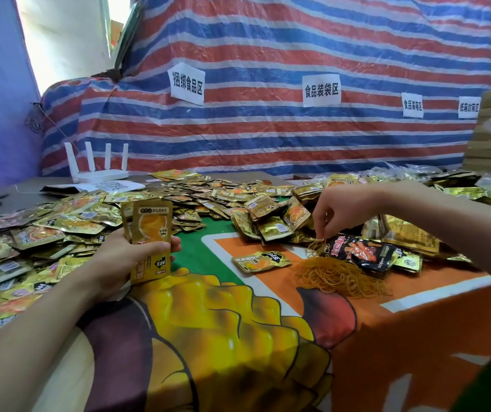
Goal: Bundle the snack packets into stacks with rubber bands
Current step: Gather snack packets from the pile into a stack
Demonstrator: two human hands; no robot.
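Observation:
My left hand [125,263] grips an upright stack of gold snack packets [150,230] above the table's left centre. My right hand [342,212] hangs fingers-down at the right, pinching a thin tan rubber band [318,243] lifted just above the pile of rubber bands [339,278]. A single gold packet [260,261] lies flat between the hands. Loose gold packets [238,200] cover the table's left side and back in a wide heap.
Black-and-red snack packets [360,251] lie beside the bands. A white router [98,169] stands at the back left. The printed orange, green and yellow tablecloth [208,322] covers the front. Striped tarp with paper signs [187,83] hangs behind; cardboard boxes [487,153] are stacked far right.

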